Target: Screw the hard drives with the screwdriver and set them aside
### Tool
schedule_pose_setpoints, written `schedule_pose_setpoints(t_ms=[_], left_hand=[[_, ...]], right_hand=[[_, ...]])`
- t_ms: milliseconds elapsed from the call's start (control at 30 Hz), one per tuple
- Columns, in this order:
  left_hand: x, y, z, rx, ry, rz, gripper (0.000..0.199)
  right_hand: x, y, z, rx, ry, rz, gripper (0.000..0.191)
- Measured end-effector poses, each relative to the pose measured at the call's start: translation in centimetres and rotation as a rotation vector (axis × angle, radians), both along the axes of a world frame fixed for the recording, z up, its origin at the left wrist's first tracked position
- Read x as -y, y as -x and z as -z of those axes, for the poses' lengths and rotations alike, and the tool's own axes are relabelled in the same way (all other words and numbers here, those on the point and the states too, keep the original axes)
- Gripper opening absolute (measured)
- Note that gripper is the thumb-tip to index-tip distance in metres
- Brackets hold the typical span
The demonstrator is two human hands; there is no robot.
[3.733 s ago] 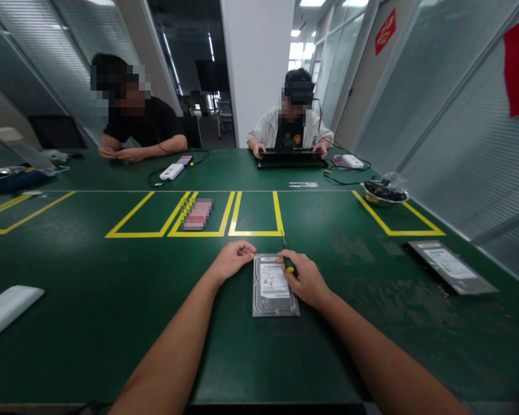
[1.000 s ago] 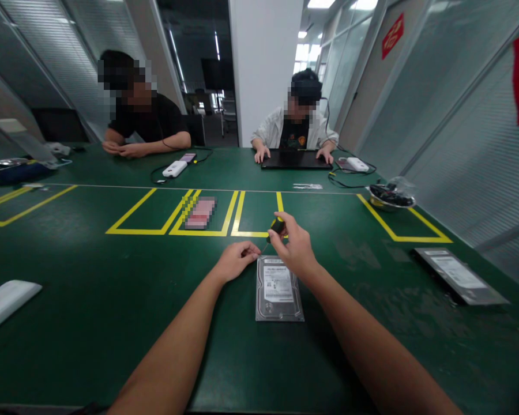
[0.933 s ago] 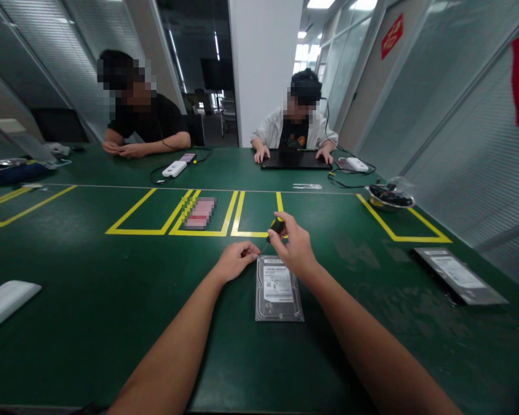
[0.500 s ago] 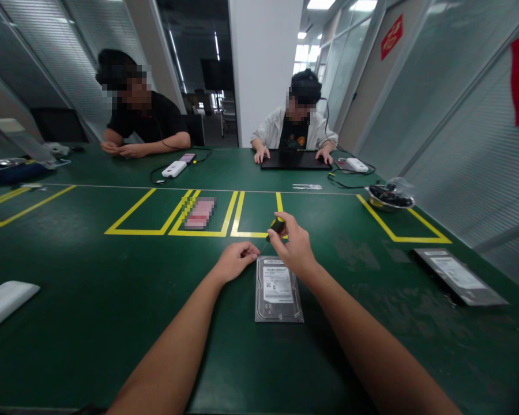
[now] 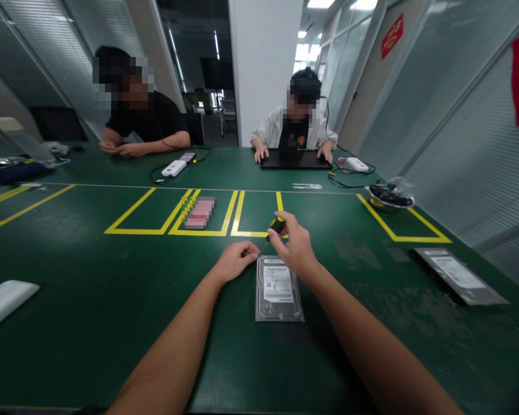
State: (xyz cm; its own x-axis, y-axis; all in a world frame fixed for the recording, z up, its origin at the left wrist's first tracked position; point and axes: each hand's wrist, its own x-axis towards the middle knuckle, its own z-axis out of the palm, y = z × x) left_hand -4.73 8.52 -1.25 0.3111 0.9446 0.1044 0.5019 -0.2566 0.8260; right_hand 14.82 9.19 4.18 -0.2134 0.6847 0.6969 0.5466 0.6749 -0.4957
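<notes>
A hard drive (image 5: 278, 288) with a white label lies flat on the green table in front of me. My right hand (image 5: 294, 245) grips a black and yellow screwdriver (image 5: 278, 225) by its handle. The thin shaft slants down to the left, toward the drive's far left corner. At that corner is my left hand (image 5: 237, 259), its thumb and fingers pinched together close to the screwdriver's tip. Whatever is between those fingers is too small or hidden to make out.
To the right lies a second drive (image 5: 461, 275). Behind it stands a metal bowl (image 5: 390, 202) of dark parts. A white object (image 5: 8, 302) rests at left. Yellow tape (image 5: 134, 232) marks areas. Across the table sit two people, one with hands on a black panel (image 5: 296, 160).
Almost nothing differs. Both my hands, the screwdriver and the hard drive keep their places; the person at far left shifts their head slightly.
</notes>
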Motion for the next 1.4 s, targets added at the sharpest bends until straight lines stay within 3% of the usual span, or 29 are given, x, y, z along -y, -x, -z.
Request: schedule_pose_setpoints(t_ms=[433, 633, 1100, 1233, 1400], left_hand=[[0.0, 0.0, -0.1, -0.016, -0.004, 0.006, 0.016], [0.0, -0.1, -0.4, -0.037, -0.006, 0.003, 0.015], [0.2, -0.2, -0.4, -0.023, -0.011, 0.005, 0.015], [0.8, -0.6, -0.6, -0.116, -0.062, 0.018, 0.023], [1.3, -1.2, -0.7, -0.332, -0.218, 0.044, 0.047]], right_hand=[[0.2, 0.0, -0.6, 0.047, 0.033, -0.041, 0.038], [0.7, 0.1, -2.1, 0.066, 0.051, -0.107, 0.034], [1.6, 0.9, -5.1, 0.161, 0.034, -0.068, 0.019], [1.4, 0.7, -5.2, 0.187, 0.029, -0.077, 0.019], [1.1, 0.7, -4.9, 0.182, 0.008, -0.090, 0.020]])
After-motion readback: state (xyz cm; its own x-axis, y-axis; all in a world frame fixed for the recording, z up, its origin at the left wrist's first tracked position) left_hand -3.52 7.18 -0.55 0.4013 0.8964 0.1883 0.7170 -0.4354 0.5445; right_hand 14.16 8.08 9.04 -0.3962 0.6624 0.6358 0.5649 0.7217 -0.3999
